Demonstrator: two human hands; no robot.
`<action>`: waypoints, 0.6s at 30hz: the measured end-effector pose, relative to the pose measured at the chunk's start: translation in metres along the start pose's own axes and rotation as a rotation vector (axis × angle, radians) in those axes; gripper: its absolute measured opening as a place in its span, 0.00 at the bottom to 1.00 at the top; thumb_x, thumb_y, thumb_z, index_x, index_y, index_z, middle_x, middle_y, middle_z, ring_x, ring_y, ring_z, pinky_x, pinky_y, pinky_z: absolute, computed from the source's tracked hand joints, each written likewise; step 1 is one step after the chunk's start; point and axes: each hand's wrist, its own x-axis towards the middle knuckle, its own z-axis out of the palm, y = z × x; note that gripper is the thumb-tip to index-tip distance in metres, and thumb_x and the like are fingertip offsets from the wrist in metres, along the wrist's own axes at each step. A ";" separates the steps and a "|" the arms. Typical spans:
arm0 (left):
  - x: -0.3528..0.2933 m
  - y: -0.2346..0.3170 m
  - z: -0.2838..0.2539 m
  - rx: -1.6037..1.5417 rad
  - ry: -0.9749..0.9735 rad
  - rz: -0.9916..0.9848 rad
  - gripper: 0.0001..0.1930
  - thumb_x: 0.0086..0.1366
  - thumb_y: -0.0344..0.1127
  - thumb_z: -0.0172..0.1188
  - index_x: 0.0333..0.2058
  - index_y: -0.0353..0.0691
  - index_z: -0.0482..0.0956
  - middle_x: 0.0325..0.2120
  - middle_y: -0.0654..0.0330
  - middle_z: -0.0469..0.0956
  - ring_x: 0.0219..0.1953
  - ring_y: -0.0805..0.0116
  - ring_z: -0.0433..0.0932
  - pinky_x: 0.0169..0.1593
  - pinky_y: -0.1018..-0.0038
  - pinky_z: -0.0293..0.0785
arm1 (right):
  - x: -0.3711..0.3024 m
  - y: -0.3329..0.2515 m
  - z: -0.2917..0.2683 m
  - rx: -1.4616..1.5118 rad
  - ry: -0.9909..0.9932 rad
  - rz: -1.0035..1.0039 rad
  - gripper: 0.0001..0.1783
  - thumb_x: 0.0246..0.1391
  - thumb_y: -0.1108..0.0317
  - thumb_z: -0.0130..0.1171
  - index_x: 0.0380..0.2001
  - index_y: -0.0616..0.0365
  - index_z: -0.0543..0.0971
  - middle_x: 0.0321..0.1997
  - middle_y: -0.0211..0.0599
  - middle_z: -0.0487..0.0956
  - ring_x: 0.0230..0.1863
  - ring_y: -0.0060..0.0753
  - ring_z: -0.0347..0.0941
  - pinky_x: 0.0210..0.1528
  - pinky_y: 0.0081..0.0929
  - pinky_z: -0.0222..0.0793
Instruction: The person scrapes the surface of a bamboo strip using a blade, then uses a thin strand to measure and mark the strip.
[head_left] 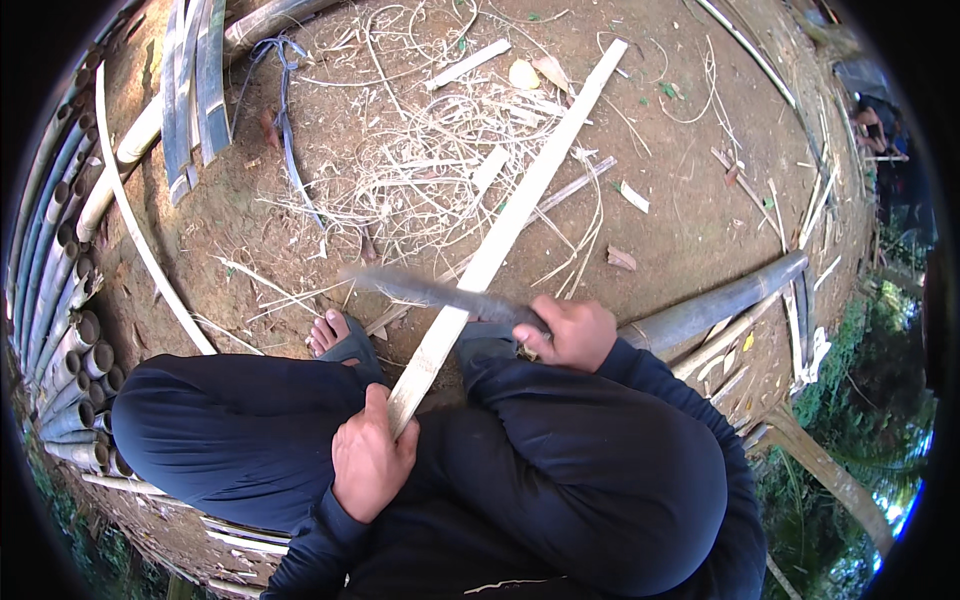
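A long pale bamboo strip [525,205] slants from between my knees up and away to the right. Its near end is gripped by my left hand [372,455], the fingers wrapped round it. My right hand [572,333] is closed on the handle of a dark knife [430,290]. The blade, blurred by motion, points left and lies across the strip just beyond my knees. Whether its edge touches the strip I cannot tell. The knife's handle is mostly covered by my fingers.
Curly shavings [420,180] litter the brown ground ahead. Bamboo poles [75,370] are stacked at the left, beside split dark slats [200,90] and a blue strap [287,130]. A thick bamboo pole [715,300] lies at the right. Another person [870,125] shows at the far right.
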 end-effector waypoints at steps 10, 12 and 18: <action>-0.002 0.002 0.016 0.028 0.130 -0.043 0.21 0.51 0.28 0.67 0.43 0.35 0.69 0.23 0.43 0.78 0.25 0.42 0.79 0.29 0.54 0.74 | 0.014 -0.018 0.021 0.048 0.017 -0.324 0.29 0.53 0.37 0.59 0.29 0.57 0.73 0.21 0.39 0.73 0.23 0.43 0.74 0.25 0.37 0.70; -0.002 0.001 0.011 0.014 0.119 -0.062 0.19 0.51 0.27 0.67 0.40 0.36 0.69 0.23 0.44 0.78 0.26 0.42 0.79 0.30 0.53 0.74 | 0.012 -0.016 0.021 0.019 0.002 -0.283 0.30 0.54 0.37 0.58 0.27 0.58 0.73 0.20 0.41 0.74 0.22 0.43 0.76 0.25 0.37 0.72; 0.000 -0.002 0.007 0.090 0.069 -0.029 0.18 0.53 0.30 0.67 0.36 0.37 0.66 0.25 0.47 0.79 0.23 0.45 0.80 0.26 0.56 0.76 | 0.004 0.029 0.019 -0.194 0.064 -0.154 0.30 0.57 0.35 0.54 0.24 0.52 0.70 0.18 0.35 0.75 0.19 0.38 0.76 0.21 0.35 0.70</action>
